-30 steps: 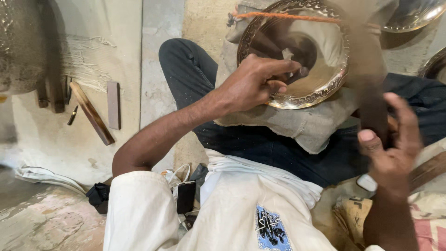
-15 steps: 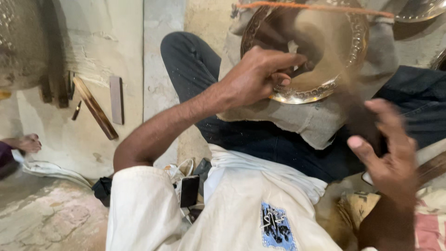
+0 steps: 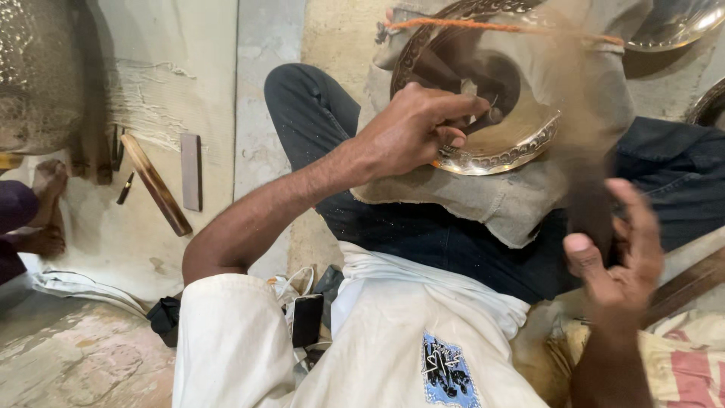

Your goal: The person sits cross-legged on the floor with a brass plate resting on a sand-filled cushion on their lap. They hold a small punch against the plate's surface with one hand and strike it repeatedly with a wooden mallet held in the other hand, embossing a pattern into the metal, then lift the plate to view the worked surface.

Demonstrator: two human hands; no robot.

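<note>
Head view showed the left hand (image 3: 411, 132) gripping a small tool against the shallow brass plate (image 3: 491, 147), which lay empty on grey cloth (image 3: 521, 204) over the lap; the right hand (image 3: 615, 249) clasped a blurred dark handle (image 3: 589, 204).

Soft even daylight, motion blur on right hand (image 3: 615, 257).

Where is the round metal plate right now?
In the head view, the engraved metal plate lies upper centre on a burlap cloth over the person's lap, under the left hand.
</note>
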